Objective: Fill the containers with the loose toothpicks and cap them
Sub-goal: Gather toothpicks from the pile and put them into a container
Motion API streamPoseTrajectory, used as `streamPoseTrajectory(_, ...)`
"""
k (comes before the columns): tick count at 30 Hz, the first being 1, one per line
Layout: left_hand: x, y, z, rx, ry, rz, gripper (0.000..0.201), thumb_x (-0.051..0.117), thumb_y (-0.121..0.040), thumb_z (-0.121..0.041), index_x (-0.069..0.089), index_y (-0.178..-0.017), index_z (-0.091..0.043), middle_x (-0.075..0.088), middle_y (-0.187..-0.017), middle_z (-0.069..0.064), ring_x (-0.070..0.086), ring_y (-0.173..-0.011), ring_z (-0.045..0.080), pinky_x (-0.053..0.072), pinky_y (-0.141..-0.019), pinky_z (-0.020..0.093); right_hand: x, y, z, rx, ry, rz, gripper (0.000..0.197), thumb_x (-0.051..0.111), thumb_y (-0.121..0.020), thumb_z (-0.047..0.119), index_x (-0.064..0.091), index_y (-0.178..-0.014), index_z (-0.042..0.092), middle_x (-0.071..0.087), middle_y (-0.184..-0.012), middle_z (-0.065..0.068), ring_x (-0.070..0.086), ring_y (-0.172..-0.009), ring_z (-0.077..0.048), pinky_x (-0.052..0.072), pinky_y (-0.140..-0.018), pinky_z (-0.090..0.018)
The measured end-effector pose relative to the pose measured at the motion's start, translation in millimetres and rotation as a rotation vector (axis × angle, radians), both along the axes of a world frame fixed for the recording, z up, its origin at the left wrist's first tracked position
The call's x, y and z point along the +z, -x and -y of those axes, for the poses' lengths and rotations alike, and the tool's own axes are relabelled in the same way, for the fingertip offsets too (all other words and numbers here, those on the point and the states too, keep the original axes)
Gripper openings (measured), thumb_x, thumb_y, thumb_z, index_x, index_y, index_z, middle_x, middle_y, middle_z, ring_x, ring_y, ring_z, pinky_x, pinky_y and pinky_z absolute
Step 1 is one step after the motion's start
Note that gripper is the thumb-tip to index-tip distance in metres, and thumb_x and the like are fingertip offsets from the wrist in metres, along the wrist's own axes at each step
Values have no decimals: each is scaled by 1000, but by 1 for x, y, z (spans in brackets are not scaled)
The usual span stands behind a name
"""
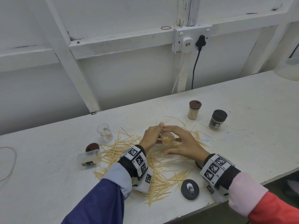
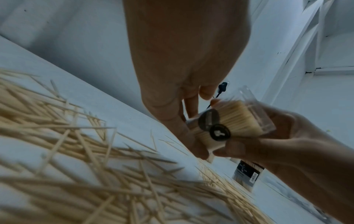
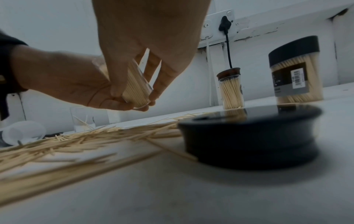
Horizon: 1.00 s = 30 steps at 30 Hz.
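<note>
Both hands hold one clear container (image 1: 168, 139) packed with toothpicks, lifted a little above the white bench (image 1: 242, 110) and tilted, its open mouth facing me. My left hand (image 1: 151, 135) grips it from the left, fingers curled round its base (image 3: 136, 89). From the right, my right hand (image 1: 182, 141) arches over it with thumb and fingers round its wall (image 2: 249, 119). Loose toothpicks (image 1: 158, 175) lie scattered under and around both wrists. A black lid (image 1: 190, 189) lies near the front edge, by my right wrist.
An upright clear container (image 1: 105, 132) holds a few toothpicks at the left. A brown cap (image 1: 92, 147) and a clear container on its side (image 1: 88, 158) lie beside it. Two capped full containers, brown-lidded (image 1: 194, 110) and black-lidded (image 1: 217, 120), stand back right. A wall socket (image 1: 191, 39) is behind.
</note>
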<state>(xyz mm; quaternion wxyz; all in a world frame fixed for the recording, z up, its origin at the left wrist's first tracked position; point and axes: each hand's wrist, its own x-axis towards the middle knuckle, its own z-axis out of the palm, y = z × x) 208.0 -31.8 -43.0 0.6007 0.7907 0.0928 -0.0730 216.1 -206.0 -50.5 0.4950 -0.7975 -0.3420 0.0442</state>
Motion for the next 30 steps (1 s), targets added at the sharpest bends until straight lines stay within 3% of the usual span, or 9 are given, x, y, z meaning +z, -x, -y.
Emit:
streamPoseTrajectory(2,2,0,-4,-22,44,-45,53,40,-100,-52,71,-110,-11,72,-106,12,66,-102,32,56,-90,46,-4,-3,1,-8,-22,27,64,84,-69,13,60,-128,26,58,-128,13,54,-119,-5,51,-89,-21)
streamPoseTrajectory(4,4,2,-7,-58,117,-72,49,43,-100,-49,69,-114,-9,70,-111,12,65,-106,31,57,-88,43,-5,-4,2,-70,-30,66,56,82,-73,16,62,-123,29,63,-120,14,58,-111,-6,54,-82,-24)
streamPoseTrajectory(6,6,6,-11,-104,73,-58,40,47,-101,-38,63,-125,-10,65,-121,12,62,-112,28,56,-91,42,-5,-4,2,-126,-6,84,52,82,-73,22,62,-121,31,64,-115,15,58,-106,-6,54,-79,-28)
streamPoseTrajectory(9,8,8,-30,-280,-327,55,39,51,-97,-12,52,-136,-14,55,-134,6,52,-123,22,44,-99,33,-8,-6,4,-202,17,78,49,81,-73,26,61,-117,34,62,-115,16,56,-105,-5,53,-77,-30)
streamPoseTrajectory(12,17,16,-50,-550,-646,57,53,54,-87,-1,49,-138,-15,46,-143,4,38,-135,19,29,-111,33,-10,-9,7,-242,27,64,47,80,-73,29,61,-116,34,62,-114,18,56,-104,-6,53,-76,-33)
streamPoseTrajectory(15,21,28,-58,-736,-721,-67,71,65,-82,-15,36,-147,-17,31,-153,2,22,-143,17,17,-115,32,-12,-10,7,-247,39,49,47,80,-73,31,61,-116,35,62,-113,19,56,-103,-5,53,-76,-35)
streamPoseTrajectory(17,16,36,-60,-855,-866,-97,93,74,-79,-33,19,-154,-22,17,-161,0,7,-148,15,7,-120,39,-13,-11,6,-248,52,46,48,80,-73,32,62,-117,33,62,-113,18,56,-103,-6,53,-77,-36)
streamPoseTrajectory(20,5,46,-61,-928,-974,-95,111,78,-76,-45,4,-156,-26,-1,-163,-5,-5,-149,13,-8,-119,46,-14,-11,5,-237,70,32,49,81,-73,32,63,-118,29,63,-114,15,56,-103,-6,52,-80,-37)
streamPoseTrajectory(30,13,52,-50,-890,-1085,55,105,73,-76,-57,13,-155,-22,19,-156,-3,17,-141,17,0,-119,40,-13,-10,6,-220,108,9,51,80,-74,36,63,-120,26,64,-113,14,57,-101,-5,51,-83,-39)
